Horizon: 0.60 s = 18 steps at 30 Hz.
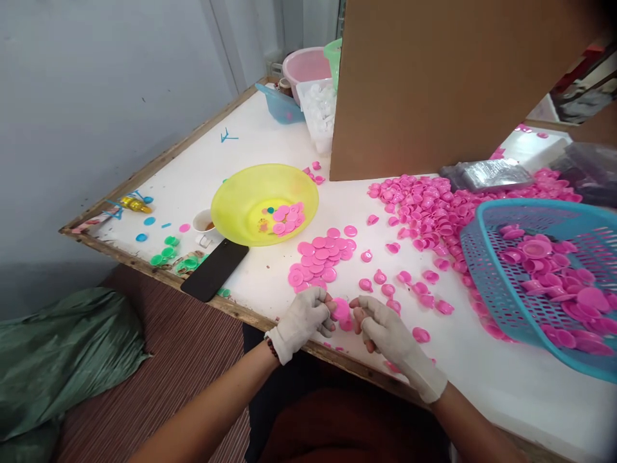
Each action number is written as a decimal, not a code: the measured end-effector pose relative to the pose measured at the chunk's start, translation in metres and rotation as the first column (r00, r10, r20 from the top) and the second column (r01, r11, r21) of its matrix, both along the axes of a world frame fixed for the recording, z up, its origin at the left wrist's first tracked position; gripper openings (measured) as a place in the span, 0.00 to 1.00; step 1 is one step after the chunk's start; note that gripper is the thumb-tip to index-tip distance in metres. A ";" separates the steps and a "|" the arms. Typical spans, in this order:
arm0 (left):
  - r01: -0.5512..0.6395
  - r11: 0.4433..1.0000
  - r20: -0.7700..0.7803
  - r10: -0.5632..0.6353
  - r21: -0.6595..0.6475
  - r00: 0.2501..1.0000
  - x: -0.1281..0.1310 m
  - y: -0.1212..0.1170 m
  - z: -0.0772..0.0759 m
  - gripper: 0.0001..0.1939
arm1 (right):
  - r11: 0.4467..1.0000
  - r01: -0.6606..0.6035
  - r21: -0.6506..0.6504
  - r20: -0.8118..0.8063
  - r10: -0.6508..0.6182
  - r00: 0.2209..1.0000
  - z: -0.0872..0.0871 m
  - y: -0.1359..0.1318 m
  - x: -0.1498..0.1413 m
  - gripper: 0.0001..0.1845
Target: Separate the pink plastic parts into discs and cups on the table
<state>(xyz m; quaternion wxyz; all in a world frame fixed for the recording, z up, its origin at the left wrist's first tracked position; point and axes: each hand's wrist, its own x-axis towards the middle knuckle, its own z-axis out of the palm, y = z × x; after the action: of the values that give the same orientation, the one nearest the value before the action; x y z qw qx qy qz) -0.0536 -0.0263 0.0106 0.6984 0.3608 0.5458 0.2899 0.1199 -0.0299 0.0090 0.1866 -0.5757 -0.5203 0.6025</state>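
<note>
One pink disc (341,309) is held just over the desk (193,167), near its front edge, in the space between two gloved hands. Its near side is pinched by the fingers (330,306) of the left hand (303,321), thumb and forefinger being pressed on it. The right hand (385,331) is brought close on the other side with its fingers curled; whether the disc is touched by them, or anything is gripped there, cannot be told. The step in hand is judged to be the handling or checking of this single piece, and for the next move a light, steady pinch would be called for, since the disc looks thin. Just beyond the left hand, a pile of discs (324,254) is spread flat, partly overlapped. Past it, more discs are contained in the yellow bowl (236,193), by which the phone (214,270) and a white cup (201,220) are placed. To the right, loose pink cups (414,206) are scattered and heaped, and others are held in the blue basket (491,276). Green pieces (168,251) are strewn near the left edge, and the far side of the desk is partly hidden by cardboard (434,90).
</note>
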 end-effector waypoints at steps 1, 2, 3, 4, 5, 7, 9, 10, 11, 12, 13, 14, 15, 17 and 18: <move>0.033 0.999 0.000 -0.033 0.007 0.999 0.002 0.001 0.002 0.07 | 1.000 -0.013 0.005 -0.014 0.013 1.000 0.004 0.002 -0.001 0.07; 0.061 0.998 -0.014 -0.061 0.015 0.998 0.004 0.002 0.003 0.07 | 1.000 -0.025 -0.003 -0.023 0.025 0.999 0.006 0.004 -0.001 0.07; 0.081 0.997 -0.034 -0.080 0.021 0.996 0.006 0.003 0.003 0.06 | 0.999 -0.030 -0.020 -0.026 0.030 0.999 0.006 0.005 -0.001 0.06; 0.093 0.995 -0.053 -0.092 0.022 0.994 0.007 0.003 0.003 0.05 | 0.999 -0.024 -0.043 -0.022 0.023 0.999 0.005 0.005 0.000 0.07; 0.100 0.995 -0.066 -0.098 0.019 0.993 0.008 0.004 0.001 0.04 | 0.998 -0.005 -0.069 -0.015 0.004 1.000 0.001 0.005 0.001 0.07; 0.122 0.993 -0.078 -0.122 -0.010 0.989 0.009 0.006 -0.004 0.03 | 0.992 0.042 -0.122 0.010 -0.041 0.999 -0.010 0.002 0.004 0.08; 0.171 0.984 -0.088 -0.176 -0.058 0.981 0.011 0.006 -0.012 0.03 | 0.987 0.061 -0.146 0.027 -0.058 0.998 -0.022 -0.002 0.005 0.08; 0.192 0.978 -0.102 -0.199 -0.079 0.975 0.012 0.006 -0.015 0.03 | 0.989 0.047 -0.143 0.021 -0.044 0.999 -0.027 -0.004 0.005 0.08; 0.205 0.974 -0.116 -0.215 -0.097 0.970 0.014 0.006 -0.018 0.03 | 0.991 0.024 -0.131 0.010 -0.023 1.000 -0.030 -0.006 0.005 0.08; 0.209 0.972 -0.128 -0.223 -0.110 0.966 0.015 0.005 -0.021 0.03 | 0.994 0.007 -0.112 -0.005 -0.007 1.000 -0.032 -0.008 0.004 0.07; 0.207 0.972 -0.132 -0.221 -0.115 0.966 0.016 0.004 -0.024 0.04 | 0.995 -0.005 -0.103 -0.022 0.003 1.000 -0.032 -0.009 0.003 0.07; 0.201 0.972 -0.127 -0.215 -0.119 0.968 0.018 0.003 -0.027 0.04 | 0.994 -0.010 -0.111 -0.037 0.006 0.999 -0.031 -0.010 0.001 0.06; 0.199 0.972 -0.111 -0.213 -0.126 0.971 0.018 0.002 -0.029 0.05 | 0.990 -0.009 -0.138 -0.050 0.002 0.999 -0.030 -0.011 0.000 0.06; 0.203 0.971 -0.090 -0.215 -0.129 0.972 0.020 0.000 -0.034 0.06 | 0.976 0.003 -0.218 -0.068 -0.018 0.998 -0.028 -0.011 -0.001 0.06; 0.206 0.972 -0.103 -0.217 -0.111 0.971 0.020 -0.001 -0.036 0.05 | 0.968 0.005 -0.251 -0.074 -0.024 0.997 -0.029 -0.011 -0.002 0.07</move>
<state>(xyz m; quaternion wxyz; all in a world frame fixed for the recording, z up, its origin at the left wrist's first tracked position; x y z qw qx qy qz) -0.0338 -0.0275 -0.0258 0.7101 0.3978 0.5570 0.1652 0.1179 -0.0411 -0.0196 0.1366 -0.5751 -0.4283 0.6835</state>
